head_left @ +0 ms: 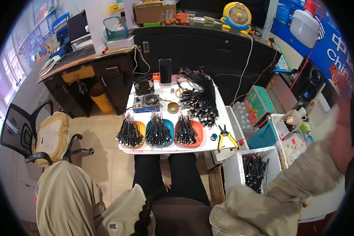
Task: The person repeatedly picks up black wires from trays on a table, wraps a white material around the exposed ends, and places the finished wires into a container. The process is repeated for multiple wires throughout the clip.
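Lying bunched on the white tabletop (229, 120): cables (204, 100). Likely light, limp, tangle-prone; best held mid-bundle, sparing the ends. Yellow tray (142, 128), blue tray (170, 128), orange tray (199, 132) each hold a bunch; white box (233, 171) holds more. Right hand (345, 128) raised, blurred; can't tell its grip. Left hand out of sight.

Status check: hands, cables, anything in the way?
Left hand out of view; right hand raised at right edge, blurred, grip unclear. Black cables in three bowls. Pliers right of orange bowl, not blocking it.
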A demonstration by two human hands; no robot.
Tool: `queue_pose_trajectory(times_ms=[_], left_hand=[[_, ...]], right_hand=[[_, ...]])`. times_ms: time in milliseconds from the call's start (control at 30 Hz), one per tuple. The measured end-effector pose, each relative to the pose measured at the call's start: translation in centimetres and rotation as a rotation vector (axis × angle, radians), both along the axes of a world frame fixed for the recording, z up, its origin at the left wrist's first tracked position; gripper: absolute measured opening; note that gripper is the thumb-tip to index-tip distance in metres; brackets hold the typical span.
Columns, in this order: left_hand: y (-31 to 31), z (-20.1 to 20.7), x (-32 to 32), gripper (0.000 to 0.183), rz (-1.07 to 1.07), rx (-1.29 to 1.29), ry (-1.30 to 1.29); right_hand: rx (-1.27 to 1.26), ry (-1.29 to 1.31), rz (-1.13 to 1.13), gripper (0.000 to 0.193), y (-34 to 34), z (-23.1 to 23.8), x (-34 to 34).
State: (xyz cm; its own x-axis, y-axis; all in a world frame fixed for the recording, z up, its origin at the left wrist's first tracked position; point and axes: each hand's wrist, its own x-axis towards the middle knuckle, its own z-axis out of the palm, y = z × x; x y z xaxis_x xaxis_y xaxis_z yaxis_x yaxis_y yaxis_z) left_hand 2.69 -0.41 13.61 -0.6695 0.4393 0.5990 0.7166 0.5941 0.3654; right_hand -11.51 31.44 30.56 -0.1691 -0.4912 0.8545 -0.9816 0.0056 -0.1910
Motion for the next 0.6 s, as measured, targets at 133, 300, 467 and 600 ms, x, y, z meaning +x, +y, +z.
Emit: queue_pose_trajectory(times_ms=[133, 300, 467, 600], left_hand=[[-0.1, 1.1, 1.2, 0.01, -0.001, 0.031, 0.066], [-1.2, 2.3, 3.2, 0.009, 0.023, 0.068, 0.144], [-2.5, 2.1, 4.8, 0.008, 0.052, 0.136, 0.237], [-3.9, 2.5, 5.9, 0.007, 0.069, 0.162, 0.303]], right_hand=[[0.119, 0.165, 0.344, 0.046, -6.5, -0.2, 4.0], [0.331, -0.028, 0.277, 0.041, -13.5, -5.7, 3.0], [0.32, -0.223, 0.303, 0.036, -16.2, -9.9, 1.9], [0.196, -0.295, 0.436, 0.031, -17.6, -10.6, 2.2]])
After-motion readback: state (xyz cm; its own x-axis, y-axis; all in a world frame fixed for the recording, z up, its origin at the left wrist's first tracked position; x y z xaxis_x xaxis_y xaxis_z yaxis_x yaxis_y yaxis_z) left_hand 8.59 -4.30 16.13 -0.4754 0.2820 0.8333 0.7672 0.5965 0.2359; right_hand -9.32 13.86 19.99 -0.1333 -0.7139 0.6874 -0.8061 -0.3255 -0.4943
